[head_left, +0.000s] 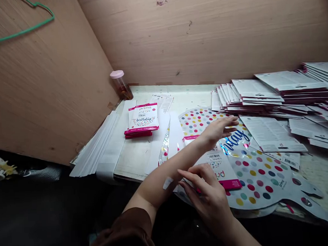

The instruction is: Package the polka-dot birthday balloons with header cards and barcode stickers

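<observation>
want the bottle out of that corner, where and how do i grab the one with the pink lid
Likely best grip: around the bottle, just below the pink lid, coming from the front right. Its round body suits a wrapped hand, and the side panel and back panel crowd the left and rear.

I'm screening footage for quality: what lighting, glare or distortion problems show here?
Head view: lower left sunk in near-black shadow; rainbow glare on the balloon beside its blue lettering; apparent wide-angle stretch towards the edges; fine print on the stacked cards too indistinct to read.
</observation>
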Available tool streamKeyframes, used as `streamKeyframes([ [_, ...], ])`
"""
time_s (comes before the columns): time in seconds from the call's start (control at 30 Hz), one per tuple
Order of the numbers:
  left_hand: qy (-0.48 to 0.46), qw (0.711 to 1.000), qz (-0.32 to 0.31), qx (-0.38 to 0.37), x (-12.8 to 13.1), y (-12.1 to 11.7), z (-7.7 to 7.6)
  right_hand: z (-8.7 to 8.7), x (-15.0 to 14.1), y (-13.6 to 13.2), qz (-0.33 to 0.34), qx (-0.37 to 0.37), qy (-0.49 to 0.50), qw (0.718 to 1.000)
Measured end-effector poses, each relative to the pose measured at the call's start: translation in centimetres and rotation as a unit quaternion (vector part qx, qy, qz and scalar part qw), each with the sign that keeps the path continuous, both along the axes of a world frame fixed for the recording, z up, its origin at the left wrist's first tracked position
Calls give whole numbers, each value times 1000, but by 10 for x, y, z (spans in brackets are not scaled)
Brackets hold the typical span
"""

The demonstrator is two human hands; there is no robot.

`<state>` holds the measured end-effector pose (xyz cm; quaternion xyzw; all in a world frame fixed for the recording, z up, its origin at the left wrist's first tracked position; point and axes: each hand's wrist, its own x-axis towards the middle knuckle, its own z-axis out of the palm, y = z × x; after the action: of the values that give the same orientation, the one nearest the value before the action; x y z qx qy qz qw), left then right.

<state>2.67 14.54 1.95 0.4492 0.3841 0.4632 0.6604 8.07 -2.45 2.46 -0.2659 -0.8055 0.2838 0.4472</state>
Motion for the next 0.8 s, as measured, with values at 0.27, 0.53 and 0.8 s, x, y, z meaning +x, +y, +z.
streamKeyframes([
  [0.27, -68, 994, 38, -79, 12, -12, 16, 11, -6, 8, -12, 175, -123, 977],
  [0.53, -41, 995, 43, -76, 12, -10, 7, 13, -2, -7, 37, 187, -157, 969],
  [0.8, -11, 999, 18, 31, -47, -72, 25, -6, 46, -14, -140, -278, 227, 923],
])
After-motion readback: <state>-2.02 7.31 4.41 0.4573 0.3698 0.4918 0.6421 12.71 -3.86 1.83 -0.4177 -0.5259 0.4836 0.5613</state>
